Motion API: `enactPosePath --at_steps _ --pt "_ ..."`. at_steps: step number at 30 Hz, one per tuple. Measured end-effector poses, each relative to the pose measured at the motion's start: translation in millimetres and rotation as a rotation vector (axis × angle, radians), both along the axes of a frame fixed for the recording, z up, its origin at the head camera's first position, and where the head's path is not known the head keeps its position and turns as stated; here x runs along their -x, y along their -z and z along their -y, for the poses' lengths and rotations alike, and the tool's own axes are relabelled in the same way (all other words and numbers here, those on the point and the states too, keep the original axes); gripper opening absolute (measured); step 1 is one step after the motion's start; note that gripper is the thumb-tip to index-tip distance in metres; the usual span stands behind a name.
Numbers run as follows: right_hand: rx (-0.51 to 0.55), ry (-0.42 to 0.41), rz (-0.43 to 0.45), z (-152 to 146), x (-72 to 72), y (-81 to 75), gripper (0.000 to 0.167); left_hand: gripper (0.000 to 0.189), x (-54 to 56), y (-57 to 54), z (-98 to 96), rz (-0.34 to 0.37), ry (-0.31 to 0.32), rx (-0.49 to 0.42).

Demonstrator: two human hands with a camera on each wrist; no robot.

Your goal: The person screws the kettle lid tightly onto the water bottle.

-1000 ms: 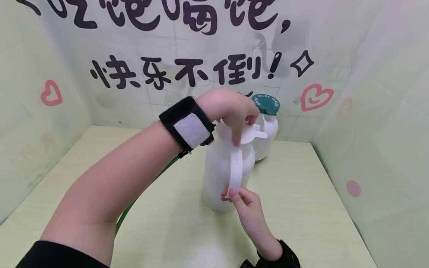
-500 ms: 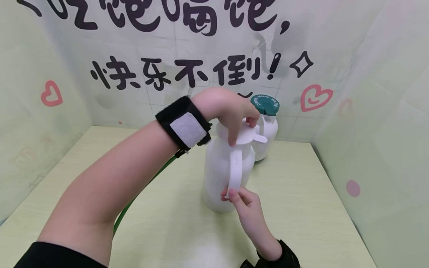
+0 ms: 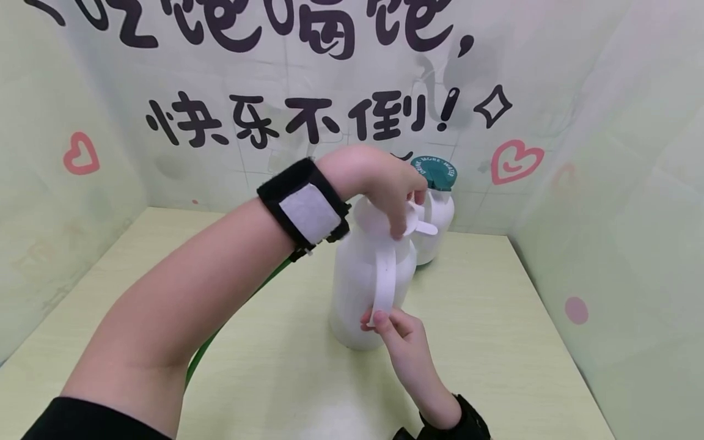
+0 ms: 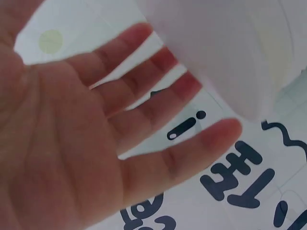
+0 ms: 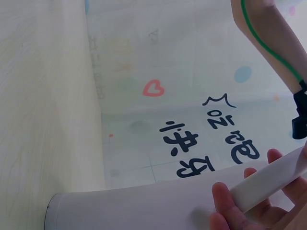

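A white jug point(image 3: 352, 287) stands upright near the middle of the table. My left hand point(image 3: 379, 177) reaches over its top and holds the white lid point(image 3: 374, 211) from above. In the left wrist view, the fingers point(image 4: 153, 120) are spread, with several tips at the edge of a pale, blurred surface. Low on the jug's handle point(image 3: 385, 275), my right hand point(image 3: 404, 348) pinches the strip between thumb and fingers. The right wrist view shows the right-hand fingers point(image 5: 223, 199) around that same handle. A small white tab point(image 3: 426, 228) sticks out to the right near the lid.
Close behind the jug stands a white bottle point(image 3: 437, 214) with a green lid point(image 3: 434, 172). The pale wooden table point(image 3: 484, 318) is enclosed by printed sheets, with a back wall point(image 3: 253, 177) of large dark lettering. A green cable point(image 3: 203, 351) runs along the left arm.
On the lid, my left hand has shifted slightly; the finger on its near side first moved left, then right. My right hand keeps its pinch on the handle, and the jug stays in place.
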State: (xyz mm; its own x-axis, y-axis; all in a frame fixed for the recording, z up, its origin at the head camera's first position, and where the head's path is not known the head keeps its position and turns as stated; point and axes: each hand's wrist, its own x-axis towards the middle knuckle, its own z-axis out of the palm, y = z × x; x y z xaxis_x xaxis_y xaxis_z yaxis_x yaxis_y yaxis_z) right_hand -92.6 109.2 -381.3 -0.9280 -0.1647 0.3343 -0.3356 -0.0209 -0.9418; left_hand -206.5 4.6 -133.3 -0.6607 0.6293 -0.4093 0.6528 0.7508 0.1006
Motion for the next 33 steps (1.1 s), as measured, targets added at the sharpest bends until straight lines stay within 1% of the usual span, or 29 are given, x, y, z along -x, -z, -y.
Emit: enactPosePath --at_steps 2,4,7,9,13,15,18,20,22,26,33 --pt "0.000 -0.002 -0.003 0 -0.1 -0.2 0.021 0.060 -1.9 1.3 -1.9 -0.023 -0.041 -0.022" --pt "0.001 -0.002 -0.003 0 -0.1 -0.4 0.021 0.058 -5.7 2.1 -3.9 -0.063 -0.090 -0.037" --pt "0.001 -0.002 0.002 0 -0.2 -0.2 0.021 0.049 -12.4 3.1 -7.4 -0.102 -0.183 -0.064" --pt "0.006 -0.003 0.001 0 -0.5 -0.2 0.021 0.044 -17.2 3.5 -9.9 -0.111 -0.233 -0.073" --pt "0.023 -0.011 -0.004 0 -0.8 0.4 0.022 0.038 -23.9 5.0 -15.3 -0.121 -0.281 -0.037" --pt "0.029 -0.014 -0.002 0 -0.8 0.6 0.022 0.033 -26.0 6.1 -17.1 -0.125 -0.296 -0.022" --pt "0.026 -0.014 0.010 0 -0.7 0.7 0.022 0.023 -27.4 8.1 -17.6 -0.140 -0.308 -0.011" --pt "0.020 -0.013 0.015 0 -0.7 0.4 0.022 0.017 -27.5 9.6 -16.8 -0.159 -0.303 -0.003" --pt "0.014 -0.013 0.014 0 -0.4 0.2 0.022 0.016 -27.3 10.7 -15.9 -0.172 -0.295 0.003" --pt "0.009 -0.013 -0.005 1 0.2 0.2 0.022 0.018 -25.5 11.4 -14.6 -0.180 -0.275 0.009" --pt "0.011 -0.013 -0.014 1 -0.1 -0.2 0.021 0.025 -22.3 10.4 -14.0 -0.172 -0.222 0.061"
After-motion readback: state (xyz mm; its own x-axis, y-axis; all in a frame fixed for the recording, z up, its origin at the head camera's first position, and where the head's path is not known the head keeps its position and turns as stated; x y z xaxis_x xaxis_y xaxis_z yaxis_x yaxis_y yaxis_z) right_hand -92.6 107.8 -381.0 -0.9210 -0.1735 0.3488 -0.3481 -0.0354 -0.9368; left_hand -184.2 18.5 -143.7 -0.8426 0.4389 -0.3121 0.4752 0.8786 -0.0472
